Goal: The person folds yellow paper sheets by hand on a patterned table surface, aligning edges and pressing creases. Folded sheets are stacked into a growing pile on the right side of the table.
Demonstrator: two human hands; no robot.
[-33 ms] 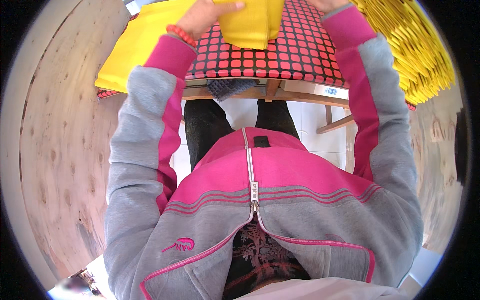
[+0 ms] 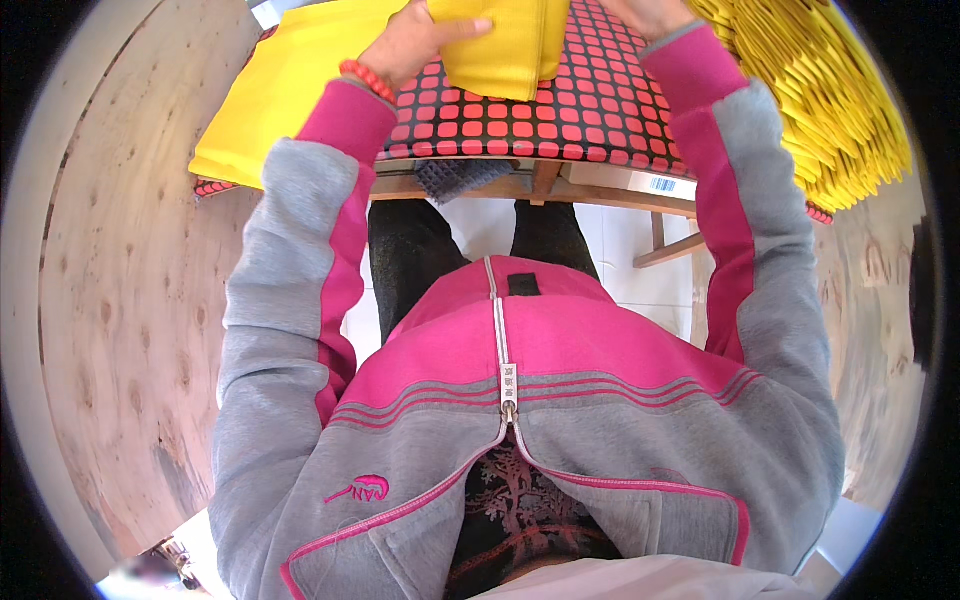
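A folded piece of yellow cloth-like material lies on the table, cut off by the upper edge of the view. My left hand, with a red bead bracelet at the wrist, holds its left side; the thumb presses on top and the other fingers are mostly hidden. On the other side of the folded piece is my right hand. Its fingers run out of view at the top, so what they touch does not show. Flat yellow sheets lie beside my left wrist.
A red-and-black checked cover spreads over the table. At the right stands a thick stack of folded yellow pieces. Under the tabletop are a wooden frame, a dark grey cloth and a white box. Wooden boards flank me.
My right hand has come slightly nearer and to the left, showing more of it. My left hand has shifted a little to the right, still on the folded yellow piece.
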